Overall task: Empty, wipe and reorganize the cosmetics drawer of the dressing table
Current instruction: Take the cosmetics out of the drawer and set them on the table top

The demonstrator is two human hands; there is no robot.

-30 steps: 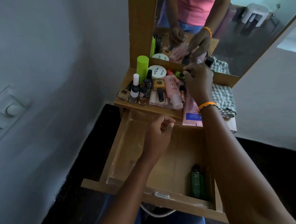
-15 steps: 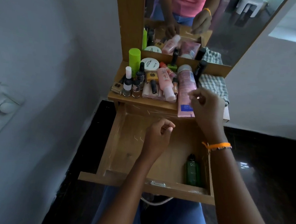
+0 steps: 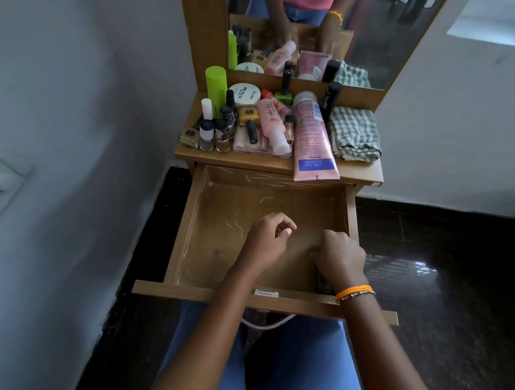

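The right hand [image 3: 341,257] has dropped from the counter [image 3: 370,175] into the drawer [image 3: 217,222], grip closing on the last bottle [image 3: 323,286]; left hand [image 3: 267,239] loosely curled, holding nothing.

The wooden drawer [image 3: 217,222] is pulled fully out below the dressing table top [image 3: 370,170], its scratched floor almost bare. A dark green bottle [image 3: 322,286] lies in its front right corner, largely hidden. Cosmetics crowd the top, a pink tube [image 3: 312,140] overhanging the drawer.
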